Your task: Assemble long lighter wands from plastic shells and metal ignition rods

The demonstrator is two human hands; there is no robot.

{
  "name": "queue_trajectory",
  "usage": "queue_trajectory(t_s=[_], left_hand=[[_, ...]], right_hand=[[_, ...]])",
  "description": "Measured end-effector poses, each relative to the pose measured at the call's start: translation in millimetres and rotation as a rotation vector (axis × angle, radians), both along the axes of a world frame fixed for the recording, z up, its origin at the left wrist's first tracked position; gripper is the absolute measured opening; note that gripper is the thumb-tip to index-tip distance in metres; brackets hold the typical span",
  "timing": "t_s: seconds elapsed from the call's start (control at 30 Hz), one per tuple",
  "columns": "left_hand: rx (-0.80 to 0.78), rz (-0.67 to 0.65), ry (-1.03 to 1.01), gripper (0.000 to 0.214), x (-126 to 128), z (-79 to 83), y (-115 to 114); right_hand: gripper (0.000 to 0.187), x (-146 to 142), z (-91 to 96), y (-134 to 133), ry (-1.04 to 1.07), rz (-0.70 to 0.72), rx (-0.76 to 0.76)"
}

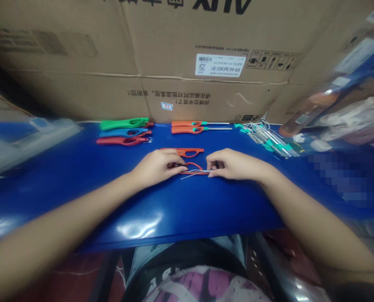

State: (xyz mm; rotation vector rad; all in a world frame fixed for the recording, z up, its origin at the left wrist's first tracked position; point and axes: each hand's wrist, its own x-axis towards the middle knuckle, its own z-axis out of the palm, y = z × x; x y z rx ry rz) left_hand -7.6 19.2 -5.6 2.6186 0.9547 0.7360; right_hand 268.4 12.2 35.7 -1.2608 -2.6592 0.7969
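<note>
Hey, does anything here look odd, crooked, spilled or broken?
Print on the cardboard box is inverted, so it seems upside down. The metal tubes lie jumbled, unlike the lined-up orange lighters. Between the left hand and right hand, a thin grey strand angles out past the orange shell. No spill or clear damage shows.

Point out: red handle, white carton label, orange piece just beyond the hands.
Red handle (119, 141): head view, middle of its body.
White carton label (221, 65): head view, printed face.
Orange piece (184, 151): head view, exposed body.
</note>
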Motion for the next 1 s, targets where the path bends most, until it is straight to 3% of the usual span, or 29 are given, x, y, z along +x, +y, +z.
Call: queue_trajectory(t_s=[0.37,0.63,1.0], left_hand=[[0.024,0.005,-0.014,0.019,0.8,-1.8,-0.7],[0.030,-0.008,-0.012,0.020,1.0,-1.8,-1.8],[0.025,-0.005,0.010,0.018,2.5,-1.5,-3.9]], right_hand=[[0.008,5.2,1.7,-0.4,-0.062,0.051,0.063],[0.026,3.7,1.6,-0.9,-0.061,0.123,0.087],[0.019,1.6,-1.5,0.3,-0.079,0.113,0.138]])
